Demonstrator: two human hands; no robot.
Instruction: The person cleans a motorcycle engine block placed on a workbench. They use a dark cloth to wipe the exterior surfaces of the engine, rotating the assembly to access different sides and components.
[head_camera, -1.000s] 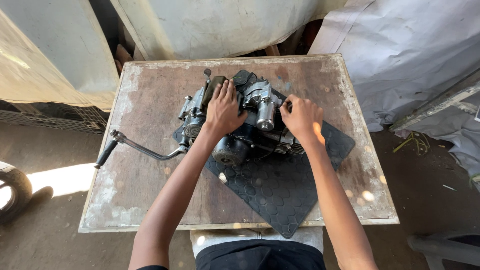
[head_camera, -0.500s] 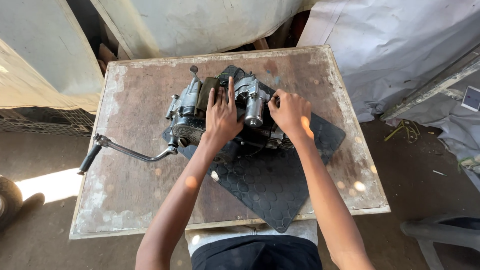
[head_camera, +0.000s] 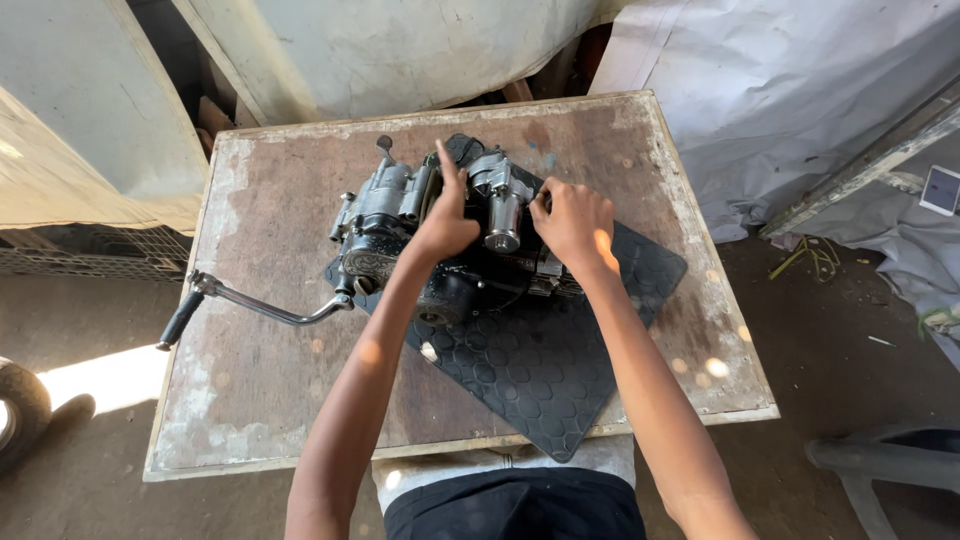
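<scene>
Arms reach forward over the tabletop (head_camera: 280, 400). The left hand (head_camera: 445, 222) rests loosely open on the engine (head_camera: 440, 235) (forefinger raised); the right hand (head_camera: 572, 222) curls against its right side. The engine sits on a black mat (head_camera: 540, 370) near the far edge.

Left hand (head_camera: 445, 225) and right hand (head_camera: 572, 225) hide the engine (head_camera: 400, 215) middle; fingertip contact can't tell. Tyre (head_camera: 18, 415) cut off lower left, dark stool (head_camera: 885, 465) cut lower right, torso cut bottom.
</scene>
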